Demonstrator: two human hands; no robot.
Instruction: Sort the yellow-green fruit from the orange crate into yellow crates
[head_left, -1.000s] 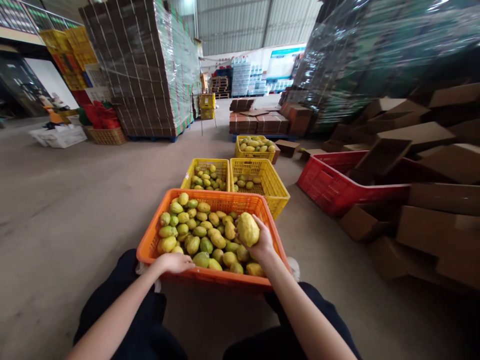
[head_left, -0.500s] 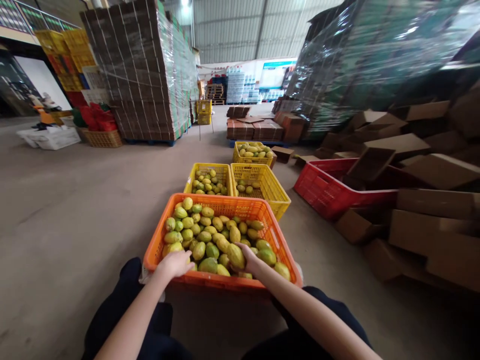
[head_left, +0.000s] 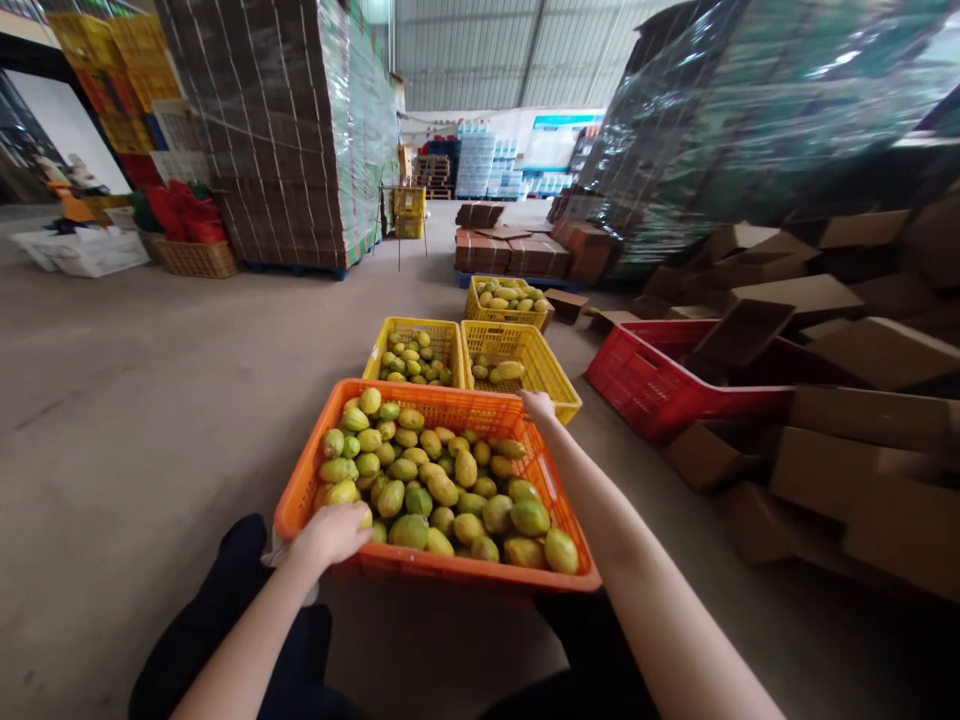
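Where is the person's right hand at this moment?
In the head view, the right hand is stretched forward at the far right corner of the orange crate, just short of the nearer right yellow crate.

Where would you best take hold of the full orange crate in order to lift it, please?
Probably by the rims of the two short sides of the orange crate, coming from above: it is wide and heaped with fruit. The left hand sits on its near left corner.
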